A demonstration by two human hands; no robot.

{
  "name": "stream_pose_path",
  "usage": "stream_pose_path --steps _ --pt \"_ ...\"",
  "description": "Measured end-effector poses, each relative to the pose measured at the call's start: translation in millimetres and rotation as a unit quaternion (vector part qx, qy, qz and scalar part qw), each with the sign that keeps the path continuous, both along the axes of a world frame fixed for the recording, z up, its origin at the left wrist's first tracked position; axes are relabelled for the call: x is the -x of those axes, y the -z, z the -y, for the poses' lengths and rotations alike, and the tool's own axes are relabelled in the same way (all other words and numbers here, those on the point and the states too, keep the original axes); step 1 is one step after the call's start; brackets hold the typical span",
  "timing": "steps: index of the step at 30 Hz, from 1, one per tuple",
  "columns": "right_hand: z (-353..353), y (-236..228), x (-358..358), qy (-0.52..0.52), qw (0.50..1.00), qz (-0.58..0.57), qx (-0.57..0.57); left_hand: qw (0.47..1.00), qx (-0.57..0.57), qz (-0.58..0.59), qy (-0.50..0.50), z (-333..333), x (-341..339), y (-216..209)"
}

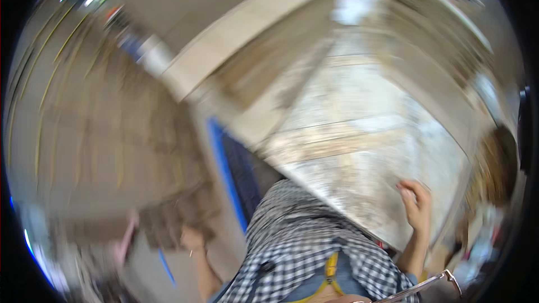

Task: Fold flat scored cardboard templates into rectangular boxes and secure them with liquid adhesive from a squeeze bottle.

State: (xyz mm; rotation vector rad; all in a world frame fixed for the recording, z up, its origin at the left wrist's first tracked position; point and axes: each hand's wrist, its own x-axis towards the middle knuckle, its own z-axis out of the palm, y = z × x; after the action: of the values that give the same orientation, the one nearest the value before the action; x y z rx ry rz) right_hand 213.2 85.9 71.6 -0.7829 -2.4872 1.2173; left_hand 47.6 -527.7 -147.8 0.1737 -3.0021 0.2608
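Motion smears much of the head view. My right hand is over the near right part of a worn, whitish worktable; its fingers are loosely bent and nothing shows in them. Whether it touches the tabletop I cannot tell. My left hand hangs out at the left, apart from the table, near a blurred brown stack. Its fingers are too smeared to read, and I cannot make out anything in it.
Long tan stacks of sheet-like material stand along the table's far left side, with more brown stacks along the right. A blue-edged dark crate is left of my checked apron. Yellow lines mark the floor at far left.
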Motion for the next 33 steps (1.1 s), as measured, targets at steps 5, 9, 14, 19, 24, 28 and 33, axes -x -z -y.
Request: stream_pose_path --steps 5,9,14,19,24,28,33 --pt "-30 -10 -88 0.283 0.905 -0.035 -0.315 0.873 -0.384 0.246 0.170 -220 77 -200" --pt "-54 -18 -196 0.454 0.767 0.131 -0.434 0.674 -0.388 0.141 0.613 -398 99 -245" --pt "-100 -21 -289 0.535 0.744 0.302 -0.263 0.509 -0.294 0.066 0.806 -617 128 -200" --pt "-140 5 -331 0.530 0.829 0.154 -0.090 0.562 -0.243 0.076 0.787 -728 161 -146" --pt "-130 -30 -284 0.556 0.769 0.313 -0.049 0.536 -0.120 -0.107 0.829 -733 152 -152" --pt "-124 -37 -268 0.439 0.825 0.346 -0.078 0.629 -0.068 -0.097 0.768 -724 140 -153" --pt "-123 -50 -265 0.360 0.814 0.446 -0.094 0.707 -0.160 -0.121 0.679 -722 140 -122"
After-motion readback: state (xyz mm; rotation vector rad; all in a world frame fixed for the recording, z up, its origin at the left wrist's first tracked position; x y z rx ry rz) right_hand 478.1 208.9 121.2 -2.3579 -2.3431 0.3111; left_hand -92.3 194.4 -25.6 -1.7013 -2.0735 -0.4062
